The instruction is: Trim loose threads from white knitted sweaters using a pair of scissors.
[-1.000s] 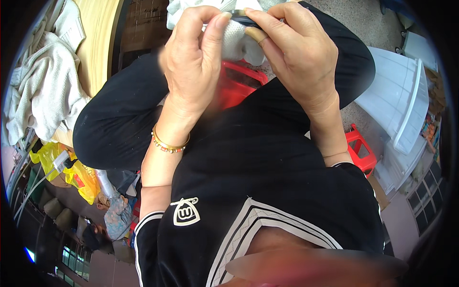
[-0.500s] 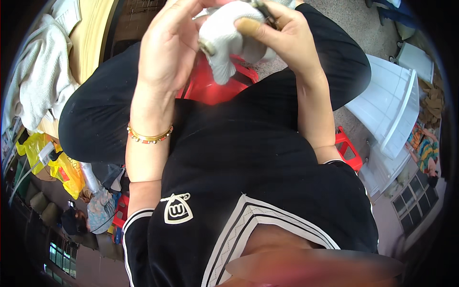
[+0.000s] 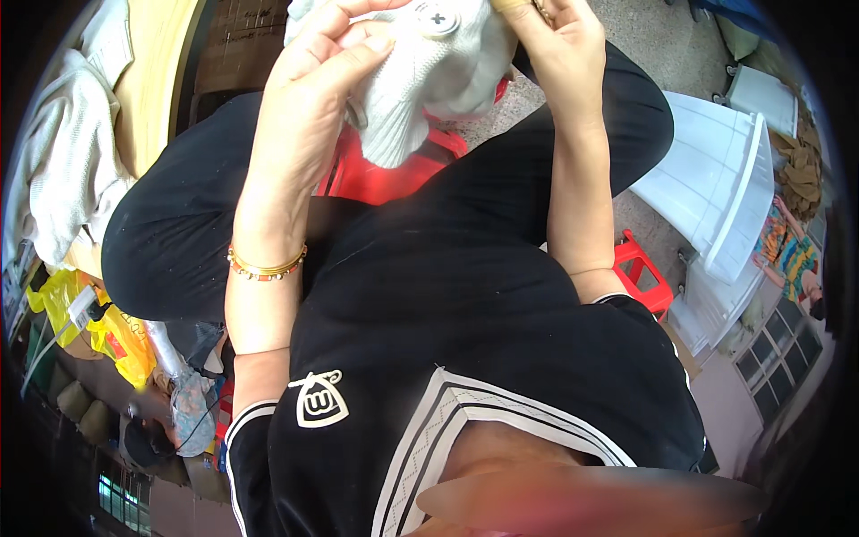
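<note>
A pale grey-white knitted garment [image 3: 395, 134] hangs over my lap, its ribbed end pointing down toward me. On its upper part a round, pale button [image 3: 438, 20] shows dark stitching at its middle. With thumb and fingers, my left hand [image 3: 313, 94] pinches the fabric left of the button. My right hand [image 3: 568, 67] grips the garment's right side at the upper edge of the view; a yellowish cover is on its thumb. A small brass-coloured piece shows among the right fingers, too cut off to name.
A red plastic stool [image 3: 380, 174] stands between my knees. More knitwear [image 3: 76, 161] lies on a pale wooden table [image 3: 161, 76] at left, with yellow bags [image 3: 125, 345] below. To the right are a large white plastic bin [image 3: 716, 179] and another red stool [image 3: 642, 276]. A person [image 3: 792, 255] is at far right.
The garment has been turned and spread, bringing the button into view on top. My hands have moved farther apart. The dark metal object by my right fingers is now mostly out of sight.
</note>
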Motion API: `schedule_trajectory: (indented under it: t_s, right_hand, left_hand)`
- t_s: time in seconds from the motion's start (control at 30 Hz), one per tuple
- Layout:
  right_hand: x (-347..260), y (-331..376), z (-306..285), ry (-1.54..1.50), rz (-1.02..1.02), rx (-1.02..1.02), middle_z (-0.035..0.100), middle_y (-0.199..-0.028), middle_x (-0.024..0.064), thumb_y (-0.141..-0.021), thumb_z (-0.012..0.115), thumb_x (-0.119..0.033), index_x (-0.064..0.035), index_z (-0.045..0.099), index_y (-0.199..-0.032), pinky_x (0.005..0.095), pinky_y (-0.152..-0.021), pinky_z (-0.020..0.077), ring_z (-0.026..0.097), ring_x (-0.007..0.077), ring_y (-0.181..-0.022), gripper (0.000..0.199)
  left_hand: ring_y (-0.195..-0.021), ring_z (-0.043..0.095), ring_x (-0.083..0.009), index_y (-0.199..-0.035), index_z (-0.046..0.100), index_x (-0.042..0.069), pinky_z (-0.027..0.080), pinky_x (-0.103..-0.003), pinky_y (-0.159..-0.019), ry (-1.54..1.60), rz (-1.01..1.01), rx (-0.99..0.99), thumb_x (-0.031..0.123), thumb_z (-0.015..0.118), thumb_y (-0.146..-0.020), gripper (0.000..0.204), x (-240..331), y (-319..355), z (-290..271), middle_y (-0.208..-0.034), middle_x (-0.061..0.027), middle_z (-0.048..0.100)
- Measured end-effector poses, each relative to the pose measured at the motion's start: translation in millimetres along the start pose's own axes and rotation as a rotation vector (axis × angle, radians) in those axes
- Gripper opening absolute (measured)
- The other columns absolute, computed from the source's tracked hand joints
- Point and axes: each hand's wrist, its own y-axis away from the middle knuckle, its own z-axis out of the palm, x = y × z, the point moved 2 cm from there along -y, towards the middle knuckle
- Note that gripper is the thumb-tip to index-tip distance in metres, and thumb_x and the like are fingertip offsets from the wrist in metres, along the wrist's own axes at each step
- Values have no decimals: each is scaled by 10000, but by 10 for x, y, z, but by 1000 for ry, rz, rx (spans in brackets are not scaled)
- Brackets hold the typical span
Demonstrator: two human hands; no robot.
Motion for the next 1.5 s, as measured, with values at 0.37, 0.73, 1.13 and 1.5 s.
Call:
schedule_trajectory:
  t_s: [0.37,0.73,1.13,1.5]
  right_hand:
    - [-368,157,195,31,-466,-332,611,-868,43,-740,785,-39,7,667,-1101,216,-612,416,538,84,-690,383]
    - [-172,170,201,139,-471,-177,593,-747,39,-770,731,14,22,683,-958,211,-549,393,522,84,-611,194]
    - [-31,-6,246,-69,-903,-253,592,-726,43,-797,720,-19,32,683,-917,218,-551,394,515,92,-614,135]
    - [-317,181,174,244,-218,-223,576,-892,59,-786,759,-102,17,610,-1089,205,-603,411,505,90,-677,358]
  left_hand:
    - [-1051,599,-130,-1212,510,9,455,-226,-914,-23,83,7,21,520,-939,274,-53,-6,-91,-1125,-109,627]
    - [-921,586,-86,-1090,576,-11,460,-225,-831,-207,202,49,40,606,-891,207,83,46,140,-993,-65,640]
    - [-662,469,-8,-926,663,15,373,-160,-594,-567,401,162,86,703,-844,115,10,13,97,-738,45,574]
    - [-729,555,-25,-986,629,-4,433,-161,-643,-87,116,186,140,621,-926,156,-29,-2,144,-853,-8,642]
